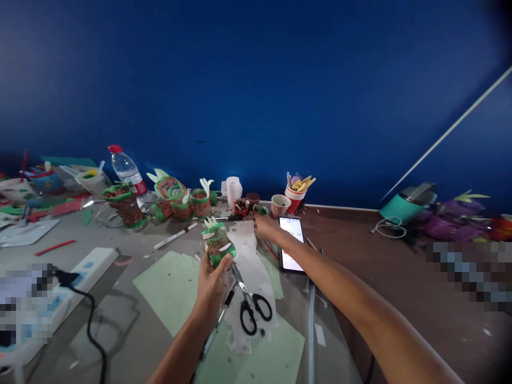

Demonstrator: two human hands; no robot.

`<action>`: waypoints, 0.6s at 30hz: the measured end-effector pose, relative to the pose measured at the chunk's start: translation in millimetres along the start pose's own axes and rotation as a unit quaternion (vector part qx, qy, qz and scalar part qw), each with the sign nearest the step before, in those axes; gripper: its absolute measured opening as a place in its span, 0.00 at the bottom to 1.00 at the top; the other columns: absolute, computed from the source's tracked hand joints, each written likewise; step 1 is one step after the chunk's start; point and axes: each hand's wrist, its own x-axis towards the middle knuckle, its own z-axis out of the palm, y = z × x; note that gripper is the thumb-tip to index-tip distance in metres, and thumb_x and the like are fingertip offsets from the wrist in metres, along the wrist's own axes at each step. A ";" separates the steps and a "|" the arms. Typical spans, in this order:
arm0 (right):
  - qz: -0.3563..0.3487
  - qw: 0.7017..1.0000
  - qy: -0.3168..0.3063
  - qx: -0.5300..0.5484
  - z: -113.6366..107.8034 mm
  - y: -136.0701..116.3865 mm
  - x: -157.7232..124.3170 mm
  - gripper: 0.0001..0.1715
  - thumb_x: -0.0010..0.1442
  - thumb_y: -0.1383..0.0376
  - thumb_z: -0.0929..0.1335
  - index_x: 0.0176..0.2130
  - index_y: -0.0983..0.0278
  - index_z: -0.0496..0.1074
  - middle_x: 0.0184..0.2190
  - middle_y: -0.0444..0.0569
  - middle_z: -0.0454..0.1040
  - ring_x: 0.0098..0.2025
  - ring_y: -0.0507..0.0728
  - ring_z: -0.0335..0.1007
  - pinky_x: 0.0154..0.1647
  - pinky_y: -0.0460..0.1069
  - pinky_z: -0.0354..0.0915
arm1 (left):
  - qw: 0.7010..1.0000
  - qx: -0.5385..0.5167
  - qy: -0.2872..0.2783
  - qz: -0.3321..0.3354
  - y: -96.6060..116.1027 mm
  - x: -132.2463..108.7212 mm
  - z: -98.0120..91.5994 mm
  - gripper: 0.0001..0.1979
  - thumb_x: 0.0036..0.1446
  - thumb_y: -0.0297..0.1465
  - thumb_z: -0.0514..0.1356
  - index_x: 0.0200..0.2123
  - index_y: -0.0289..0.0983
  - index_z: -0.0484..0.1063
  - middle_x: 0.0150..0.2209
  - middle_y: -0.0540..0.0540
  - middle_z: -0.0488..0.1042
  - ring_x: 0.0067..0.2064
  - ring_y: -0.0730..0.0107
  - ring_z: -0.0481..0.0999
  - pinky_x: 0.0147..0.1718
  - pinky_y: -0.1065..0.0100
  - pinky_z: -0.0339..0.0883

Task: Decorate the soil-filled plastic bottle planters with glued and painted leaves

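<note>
My left hand (pixel 213 281) is closed around a small clear bottle planter (pixel 216 242) filled with soil, with green trim and a white paper cutout on top. It holds the planter upright above a white sheet (pixel 250 266). My right hand (pixel 264 225) reaches far forward to a small green-rimmed cup (pixel 260 209) near the wall; its fingers are mostly hidden behind the hand. Black-handled scissors (pixel 250 305) lie on the white sheet just right of my left wrist.
Pale green paper sheets (pixel 170 288) cover the table. A lit phone (pixel 292 242) lies right of my right arm. Several soil-filled bottle planters (pixel 125 205), a water bottle (pixel 128 169), paper cups (pixel 280 205), a marker (pixel 175 236) and a power strip (pixel 86 269) with black cable stand around.
</note>
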 end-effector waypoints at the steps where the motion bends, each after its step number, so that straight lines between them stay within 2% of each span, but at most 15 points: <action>1: -0.003 1.000 0.003 0.013 1.0 1.7 1.0 0.22 0.53 0.67 0.67 0.49 0.65 0.69 0.44 0.58 0.77 0.45 0.64 0.74 0.39 0.51 0.66 | 1.000 -0.004 0.003 -0.001 0.3 -0.2 0.2 0.21 0.39 0.39 0.69 0.37 0.37 0.72 0.32 0.48 0.75 0.30 0.71 0.72 0.32 0.70 0.64; 5: -0.007 0.997 0.038 0.072 1.5 5.8 4.8 0.22 0.53 0.68 0.66 0.49 0.68 0.69 0.42 0.58 0.77 0.43 0.63 0.74 0.40 0.50 0.65 | 1.000 -0.009 -0.002 -0.001 0.9 -0.7 -0.2 0.21 0.39 0.39 0.69 0.37 0.37 0.72 0.31 0.49 0.74 0.30 0.71 0.71 0.31 0.71 0.63; 9: -0.026 0.985 0.108 0.133 -9.1 6.7 -2.5 0.30 0.55 0.72 0.62 0.57 0.69 0.62 0.40 0.55 0.77 0.40 0.59 0.73 0.43 0.50 0.64 | 1.000 -0.011 -0.008 -0.002 2.8 -2.3 0.4 0.21 0.39 0.38 0.69 0.38 0.37 0.72 0.31 0.49 0.74 0.30 0.72 0.71 0.31 0.71 0.63; 11: -0.047 0.976 0.136 0.161 -18.7 6.1 -14.2 0.32 0.56 0.71 0.60 0.61 0.66 0.58 0.36 0.50 0.77 0.35 0.55 0.71 0.41 0.49 0.64 | 1.000 -0.019 -0.006 -0.009 4.1 -3.2 1.6 0.22 0.38 0.39 0.70 0.38 0.37 0.72 0.32 0.49 0.75 0.30 0.72 0.72 0.32 0.71 0.64; 13: -0.077 0.964 0.147 0.209 -30.0 4.1 -32.8 0.29 0.58 0.68 0.59 0.59 0.63 0.61 0.33 0.46 0.75 0.28 0.52 0.68 0.34 0.47 0.64 | 1.000 -0.025 0.001 -0.015 4.5 -3.4 2.7 0.23 0.37 0.39 0.70 0.38 0.37 0.72 0.32 0.49 0.75 0.30 0.71 0.73 0.32 0.70 0.64; 15: -0.141 0.897 0.129 0.399 -42.1 0.9 -57.9 0.19 0.57 0.64 0.61 0.46 0.65 0.72 0.29 0.46 0.73 0.22 0.51 0.63 0.26 0.47 0.61 | 1.000 -0.023 0.005 -0.012 3.2 -2.6 2.7 0.24 0.36 0.40 0.70 0.38 0.37 0.72 0.32 0.48 0.75 0.31 0.69 0.73 0.32 0.70 0.64; 18: -0.195 0.754 0.073 0.623 -57.7 -4.3 -100.9 0.13 0.54 0.60 0.62 0.36 0.63 0.71 0.23 0.45 0.70 0.19 0.51 0.60 0.20 0.48 0.57 | 1.000 -0.002 -0.001 0.005 -1.6 -0.5 0.4 0.22 0.39 0.39 0.70 0.38 0.37 0.73 0.32 0.48 0.75 0.32 0.69 0.73 0.32 0.70 0.63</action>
